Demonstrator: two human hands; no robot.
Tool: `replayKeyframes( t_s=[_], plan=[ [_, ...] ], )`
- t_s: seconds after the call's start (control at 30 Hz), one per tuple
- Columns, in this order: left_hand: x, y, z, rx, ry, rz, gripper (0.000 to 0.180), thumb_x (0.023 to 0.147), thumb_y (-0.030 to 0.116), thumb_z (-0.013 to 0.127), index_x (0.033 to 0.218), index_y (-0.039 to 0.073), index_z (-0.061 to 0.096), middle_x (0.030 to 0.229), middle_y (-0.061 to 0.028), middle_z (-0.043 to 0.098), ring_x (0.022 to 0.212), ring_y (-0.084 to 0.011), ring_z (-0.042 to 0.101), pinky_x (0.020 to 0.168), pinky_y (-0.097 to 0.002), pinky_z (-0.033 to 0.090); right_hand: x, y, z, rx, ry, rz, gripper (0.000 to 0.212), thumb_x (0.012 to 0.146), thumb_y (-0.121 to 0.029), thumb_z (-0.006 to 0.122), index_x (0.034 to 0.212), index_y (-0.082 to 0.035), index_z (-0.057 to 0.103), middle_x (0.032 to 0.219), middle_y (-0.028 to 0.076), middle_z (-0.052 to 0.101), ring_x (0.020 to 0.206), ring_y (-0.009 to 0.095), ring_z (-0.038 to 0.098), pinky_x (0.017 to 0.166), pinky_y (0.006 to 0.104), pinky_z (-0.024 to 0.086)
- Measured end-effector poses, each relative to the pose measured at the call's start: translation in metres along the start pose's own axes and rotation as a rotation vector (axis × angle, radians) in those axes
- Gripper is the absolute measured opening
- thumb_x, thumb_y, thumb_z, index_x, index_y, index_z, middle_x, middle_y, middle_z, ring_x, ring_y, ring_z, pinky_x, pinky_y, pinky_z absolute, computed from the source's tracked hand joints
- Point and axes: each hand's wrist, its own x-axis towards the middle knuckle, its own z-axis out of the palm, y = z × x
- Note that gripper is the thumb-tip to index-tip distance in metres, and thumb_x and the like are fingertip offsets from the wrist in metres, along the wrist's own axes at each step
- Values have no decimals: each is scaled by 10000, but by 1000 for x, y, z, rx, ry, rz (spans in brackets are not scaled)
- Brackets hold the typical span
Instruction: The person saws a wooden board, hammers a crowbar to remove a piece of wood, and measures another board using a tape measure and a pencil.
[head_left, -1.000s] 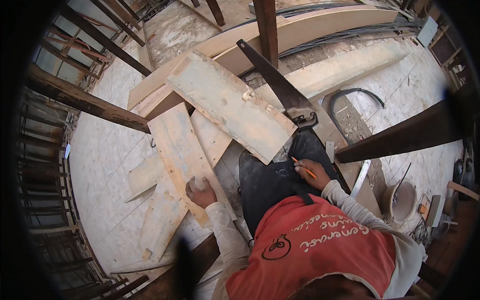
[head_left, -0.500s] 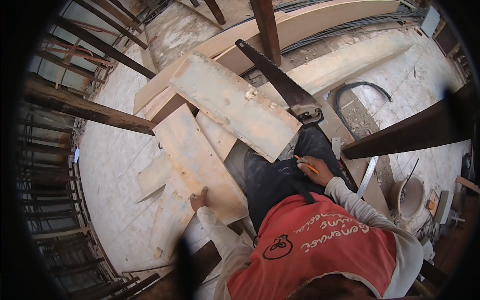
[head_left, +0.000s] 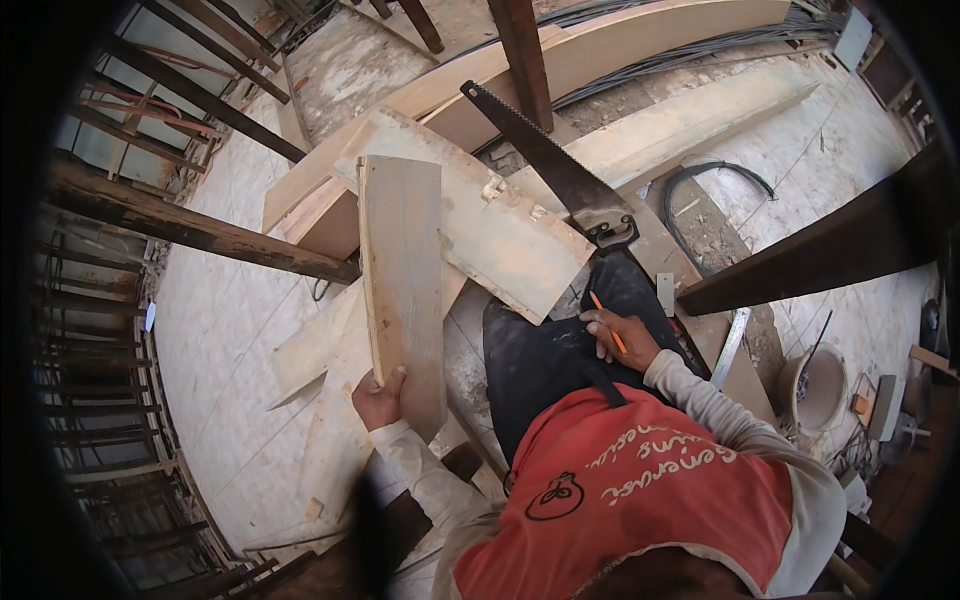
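Observation:
My left hand (head_left: pixel 380 398) grips the near end of a short wooden board (head_left: pixel 405 270), which is tipped up so that its left edge shows. Behind it, a wider pale board (head_left: pixel 510 235) slants across toward my knees, with a chipped patch on its upper edge. An orange pencil (head_left: pixel 608 322) sits in the closed fingers of my right hand (head_left: pixel 622 335), resting on my dark trousers. Beyond that hand a handsaw (head_left: pixel 560 165) lies with its handle by my right knee and its toothed blade pointing to the far left.
Long planks (head_left: pixel 660 45) lie at the back beside a bundle of thin rods. Dark wooden posts rise at the left, back and right (head_left: pixel 790 265). On the right are a coil of black cable (head_left: pixel 680 200), a metal ruler (head_left: pixel 732 348) and a round bucket (head_left: pixel 820 388).
The short board has been lifted and turned more upright, its far end swinging right over the wider board. My left hand has shifted slightly left with it. The right hand keeps the pencil.

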Motion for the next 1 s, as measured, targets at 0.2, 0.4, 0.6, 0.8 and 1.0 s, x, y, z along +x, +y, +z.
replayKeyframes(
  t_s=[0.2,0.4,0.6,0.8,1.0],
  plan=[
    [5,97,44,-231,116,73,347,855,184,765,1060,-91,715,942,-120,745,808,-161,677,757,-307,538,10,-57,26,-261,45,-560,525,957,-352,664,1373,-63,522,1105,170,678,1030,340,667,899,443,524],
    [31,166,106,-2,98,241,341,848,151,720,1089,-90,709,986,-138,754,859,-180,699,822,-316,541,12,-93,51,-363,54,-798,939,813,-429,808,1484,1,311,1424,275,473,1282,446,504,1066,468,431],
    [63,167,156,-328,106,254,344,824,117,705,1093,-96,698,1037,-134,748,890,-190,692,842,-315,526,7,-85,55,-374,38,-790,1038,790,-436,836,1511,37,258,1483,311,402,1342,448,464,1122,453,397],
    [76,173,198,-306,215,294,382,796,98,685,1125,-96,675,1021,-176,743,891,-251,702,867,-338,524,14,-83,32,-504,16,-532,948,812,-407,817,1487,38,322,1393,291,502,1237,439,550,1041,444,461],
    [77,186,222,-142,247,231,514,746,144,687,1205,-77,623,1078,-240,716,998,-380,694,924,-415,520,22,-80,15,-452,189,-506,592,903,-207,658,1424,-27,442,1230,249,623,1035,420,650,873,481,532]
  ],
)
